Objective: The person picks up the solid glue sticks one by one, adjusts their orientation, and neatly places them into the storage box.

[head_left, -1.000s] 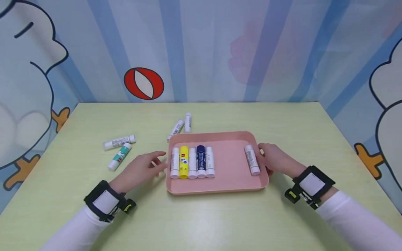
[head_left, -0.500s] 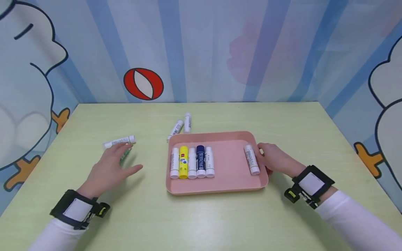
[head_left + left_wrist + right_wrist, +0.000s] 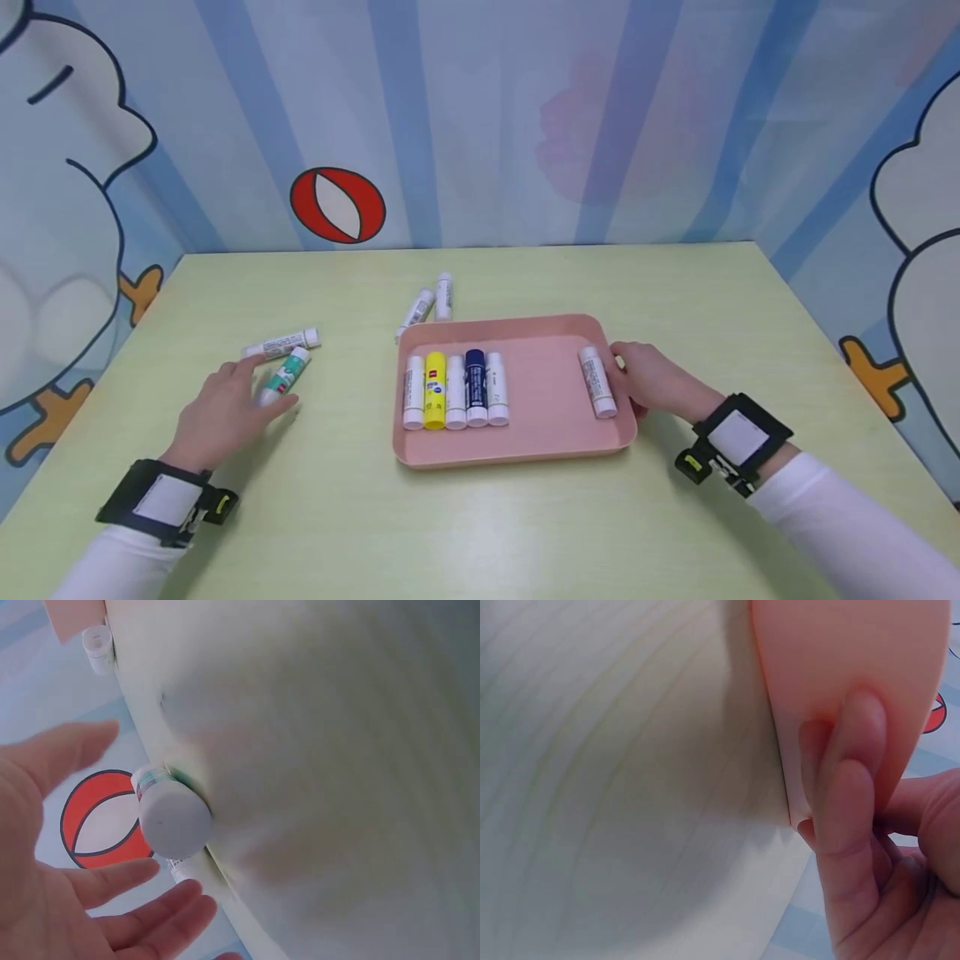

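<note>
My left hand is spread around a green-and-white glue stick lying on the table. In the left wrist view the thumb and fingers stand apart on either side of its white end. A white glue stick lies just behind it. My right hand holds the right edge of a pink tray; in the right wrist view, its fingers lie against the tray's outer wall. Inside, white, yellow and navy glue sticks lie side by side at the left. One white glue stick lies apart at the right.
Two more white glue sticks, one slanted and one straighter, lie behind the tray's back left corner. The pale table ends at a blue striped backdrop with a printed red ball.
My left hand has moved from the tray's left edge leftward to the green-and-white glue stick, its thumb and fingers spread. My right hand stays at the tray.
</note>
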### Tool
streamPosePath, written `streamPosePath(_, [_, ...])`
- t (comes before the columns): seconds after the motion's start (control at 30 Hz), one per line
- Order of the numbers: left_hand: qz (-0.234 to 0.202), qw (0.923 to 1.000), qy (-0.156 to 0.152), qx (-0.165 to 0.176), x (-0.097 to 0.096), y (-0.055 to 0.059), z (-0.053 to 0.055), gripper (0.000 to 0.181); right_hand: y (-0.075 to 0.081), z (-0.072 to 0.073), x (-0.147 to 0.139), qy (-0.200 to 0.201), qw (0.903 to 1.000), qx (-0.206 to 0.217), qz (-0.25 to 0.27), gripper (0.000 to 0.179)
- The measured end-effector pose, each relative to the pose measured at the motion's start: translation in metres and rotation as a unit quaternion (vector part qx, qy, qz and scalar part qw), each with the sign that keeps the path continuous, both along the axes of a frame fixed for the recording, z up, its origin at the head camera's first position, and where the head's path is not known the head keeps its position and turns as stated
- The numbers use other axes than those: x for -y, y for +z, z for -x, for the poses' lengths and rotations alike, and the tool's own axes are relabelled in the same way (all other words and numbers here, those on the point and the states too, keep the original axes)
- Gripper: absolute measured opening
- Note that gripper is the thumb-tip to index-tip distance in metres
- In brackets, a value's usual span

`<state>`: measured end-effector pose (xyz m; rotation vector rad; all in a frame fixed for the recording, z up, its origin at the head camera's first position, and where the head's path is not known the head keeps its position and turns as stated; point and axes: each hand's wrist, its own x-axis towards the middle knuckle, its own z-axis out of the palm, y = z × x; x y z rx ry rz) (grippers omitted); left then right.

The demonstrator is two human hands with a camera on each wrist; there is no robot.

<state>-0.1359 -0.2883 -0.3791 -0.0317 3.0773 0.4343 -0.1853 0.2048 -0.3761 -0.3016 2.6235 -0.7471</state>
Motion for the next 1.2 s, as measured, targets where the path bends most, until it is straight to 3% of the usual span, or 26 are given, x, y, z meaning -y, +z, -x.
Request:
streamPosePath(0.53, [-0.012,0.9994,-0.001,0.032,0.0016,-0.0023,0.0049,0.047,-0.0006,-0.0008,-0.0006,0.002,1.0,-0.006,0.001,0.029])
streamPosePath(0.97, [-0.016,0.9987,-0.011,0.047,0.0011,-0.0036,0.0056,0.042,0.0003,-0.0013,0.0011,0.0,0.9999,-0.01,0.001,0.029])
streamPosePath(1.2, [-0.032,0.9987,-0.031,0.027,-0.006,-0.001,0.0048,0.039,-0.0003,-0.001,0.0008,0.0,0.9999,-0.012,-0.004,0.03])
